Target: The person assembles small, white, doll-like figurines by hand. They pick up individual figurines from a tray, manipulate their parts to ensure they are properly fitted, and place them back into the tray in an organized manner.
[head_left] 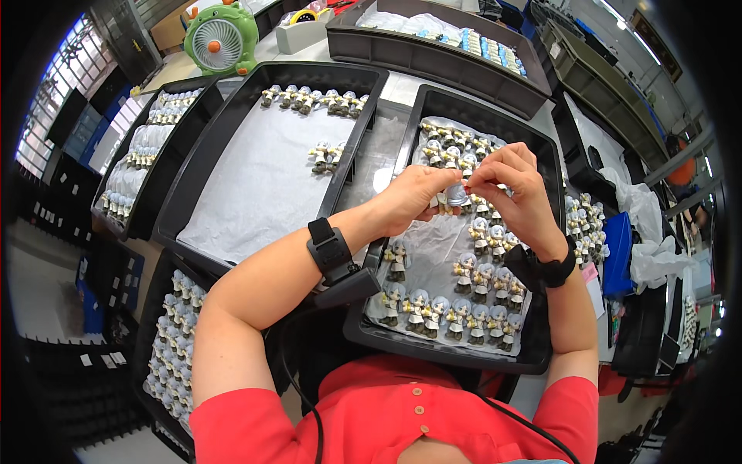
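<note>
A brightly lit workroom with a barred window (66, 85) and a pale counter (399, 91).
At the upper left, bluish-white light shows between the window's bars, and a dark upright panel (116, 35) stands just beside it; dark racks (58, 348) with small white labels fill the left side, near a stretch of pale floor (46, 267). At the upper right, a ceiling lamp (621, 24) glows above a grey wall (618, 58) bearing a dark framed panel (655, 45), while grey metal rails (699, 203) slant across the right edge.
</note>
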The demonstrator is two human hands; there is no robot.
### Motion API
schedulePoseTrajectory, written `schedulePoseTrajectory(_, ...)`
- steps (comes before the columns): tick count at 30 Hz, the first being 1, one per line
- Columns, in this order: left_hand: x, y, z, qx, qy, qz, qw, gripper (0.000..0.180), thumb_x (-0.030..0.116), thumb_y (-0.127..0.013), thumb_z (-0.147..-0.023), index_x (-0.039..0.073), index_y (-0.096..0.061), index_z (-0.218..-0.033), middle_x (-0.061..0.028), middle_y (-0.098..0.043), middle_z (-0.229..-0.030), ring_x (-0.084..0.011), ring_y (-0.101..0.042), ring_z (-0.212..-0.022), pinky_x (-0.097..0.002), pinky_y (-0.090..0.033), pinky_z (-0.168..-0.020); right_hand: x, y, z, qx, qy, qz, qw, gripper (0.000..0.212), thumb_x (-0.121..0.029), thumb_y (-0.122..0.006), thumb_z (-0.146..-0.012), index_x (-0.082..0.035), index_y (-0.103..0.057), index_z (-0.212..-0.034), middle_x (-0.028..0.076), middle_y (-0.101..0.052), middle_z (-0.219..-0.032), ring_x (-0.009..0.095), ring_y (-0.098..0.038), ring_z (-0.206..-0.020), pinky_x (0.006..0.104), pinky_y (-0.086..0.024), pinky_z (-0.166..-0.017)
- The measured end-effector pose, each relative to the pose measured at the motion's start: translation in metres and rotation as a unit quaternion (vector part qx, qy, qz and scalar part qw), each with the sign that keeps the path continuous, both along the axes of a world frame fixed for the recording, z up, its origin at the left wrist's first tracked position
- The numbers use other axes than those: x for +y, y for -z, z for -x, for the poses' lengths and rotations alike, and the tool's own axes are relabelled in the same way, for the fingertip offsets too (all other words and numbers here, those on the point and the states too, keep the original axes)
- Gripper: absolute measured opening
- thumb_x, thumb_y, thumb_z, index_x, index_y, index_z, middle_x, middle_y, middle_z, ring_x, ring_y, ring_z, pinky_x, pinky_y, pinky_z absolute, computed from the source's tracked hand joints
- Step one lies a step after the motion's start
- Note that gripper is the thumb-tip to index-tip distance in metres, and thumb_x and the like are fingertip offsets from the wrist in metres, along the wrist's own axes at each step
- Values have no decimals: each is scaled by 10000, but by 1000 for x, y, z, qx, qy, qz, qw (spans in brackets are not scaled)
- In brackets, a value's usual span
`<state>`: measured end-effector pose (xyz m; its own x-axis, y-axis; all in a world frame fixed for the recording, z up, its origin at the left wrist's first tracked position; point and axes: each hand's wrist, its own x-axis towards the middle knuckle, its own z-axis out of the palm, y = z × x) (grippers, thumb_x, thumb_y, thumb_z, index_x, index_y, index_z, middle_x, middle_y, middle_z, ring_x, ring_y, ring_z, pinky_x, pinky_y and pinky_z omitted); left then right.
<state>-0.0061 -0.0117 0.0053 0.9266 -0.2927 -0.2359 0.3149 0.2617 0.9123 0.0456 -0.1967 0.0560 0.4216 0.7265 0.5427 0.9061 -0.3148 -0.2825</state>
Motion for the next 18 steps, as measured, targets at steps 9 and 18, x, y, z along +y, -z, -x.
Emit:
schedulePoseTrajectory(9, 1, -3, 0, -3, 10, -4, 1000, 309, 380, -529, -908, 98, -603, -1010, 10, -587, -937, -121, -618, -871, -195, -298, -538, 2, 0, 4, -16, -8, -2, 1000, 99, -114, -727, -679, -149, -653, -735, -65, -583, -771, 154, -495, -850, 329, -282, -849)
schedulePoseTrajectory(18, 1, 1, -2, 4, 5, 0, 1000, 304, 374, -540, -904, 89, -610, -980, 4, -591, -910, -119, -626, -845, -196, -300, -516, 1, 0, 3, -46, 14, 3, 999, 104, -107, -726, -672, -163, -655, -725, -73, -585, -766, 146, -499, -857, 345, -276, -874)
